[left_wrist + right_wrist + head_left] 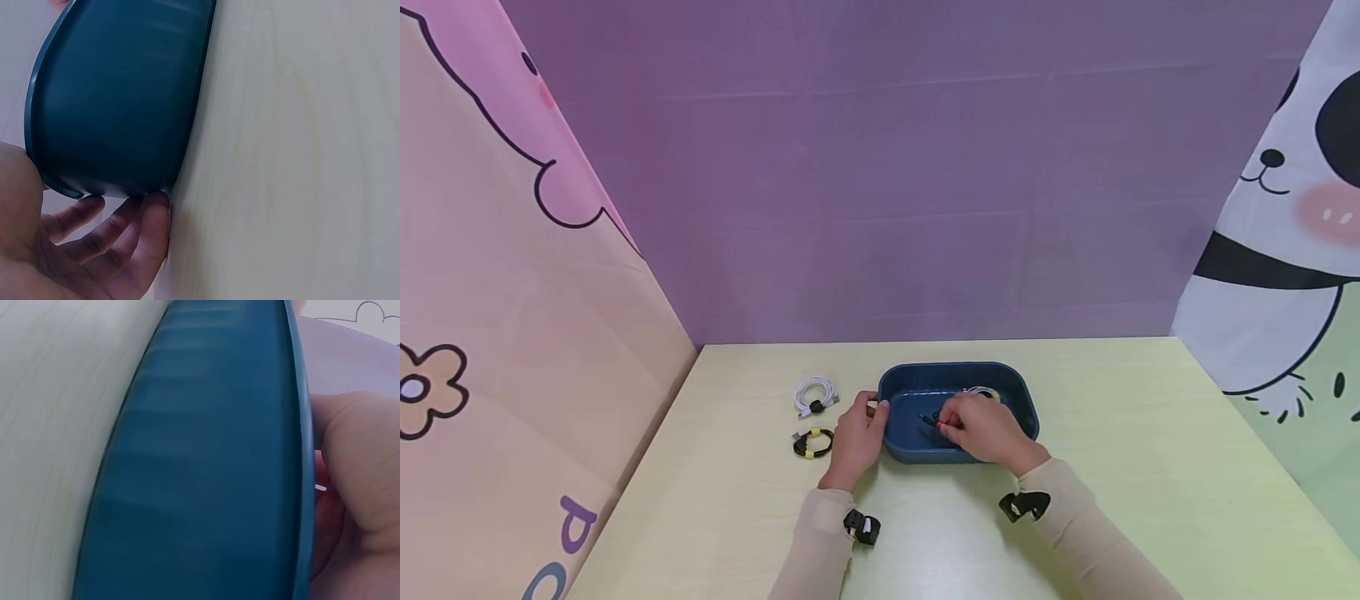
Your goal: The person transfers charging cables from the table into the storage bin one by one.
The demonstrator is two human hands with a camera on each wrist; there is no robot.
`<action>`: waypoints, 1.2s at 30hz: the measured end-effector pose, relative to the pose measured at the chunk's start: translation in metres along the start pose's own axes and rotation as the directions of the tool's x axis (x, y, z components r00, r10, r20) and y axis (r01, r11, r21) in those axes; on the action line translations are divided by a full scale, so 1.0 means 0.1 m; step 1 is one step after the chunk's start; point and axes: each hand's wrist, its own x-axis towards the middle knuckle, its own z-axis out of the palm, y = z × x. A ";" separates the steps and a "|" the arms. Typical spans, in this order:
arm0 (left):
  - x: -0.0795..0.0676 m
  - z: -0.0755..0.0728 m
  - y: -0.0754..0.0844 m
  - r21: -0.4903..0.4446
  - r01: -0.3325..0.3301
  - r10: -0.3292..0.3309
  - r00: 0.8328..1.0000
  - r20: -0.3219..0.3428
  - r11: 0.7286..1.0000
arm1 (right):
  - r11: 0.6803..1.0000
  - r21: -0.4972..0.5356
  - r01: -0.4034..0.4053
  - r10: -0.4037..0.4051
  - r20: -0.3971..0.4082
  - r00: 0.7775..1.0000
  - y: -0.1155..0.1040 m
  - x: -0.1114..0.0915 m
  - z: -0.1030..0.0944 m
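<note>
Black cable [927, 419] pinched between closed fingertips of right grip [988, 427], inside tray [928, 457]; tray end held by left grip [856, 437]. White cable [977, 389] already laid beyond right grip; apparently left: white coil [802, 399], yellow-banded coil [815, 443], on table [737, 500] left of left grip.

Two letters can be made out, both printed on the cloth [587, 333] that stands along the left side of the table [715, 533]. Beside the table's near left edge is a purple letter P [580, 509], turned onto its side with its loop hanging downward. Just below it, by the same edge of the table, sits a blue letter [559, 575] with a rounded top; the picture's border cuts it off, so it reads as an O only tentatively.
</note>
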 end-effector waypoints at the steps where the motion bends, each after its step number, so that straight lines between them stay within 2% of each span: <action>1: 0.00 0.00 0.00 0.001 -0.002 0.002 1.000 -0.001 1.000 | 1.000 0.004 -0.006 0.006 0.006 1.000 0.00 0.00 0.00; 21: -0.01 0.00 0.00 0.001 -0.011 0.011 1.000 -0.007 1.000 | 0.992 0.091 -0.090 0.081 0.105 0.991 0.01 0.10 0.08; 31: -0.01 -0.02 0.01 0.003 -0.007 0.007 1.000 -0.005 1.000 | 0.988 0.114 -0.107 0.090 0.148 0.985 0.02 0.14 0.09; 36: -0.02 -0.03 0.01 -0.004 -0.019 0.019 1.000 -0.008 1.000 | 0.990 0.111 -0.088 0.068 0.166 0.984 0.04 0.17 0.11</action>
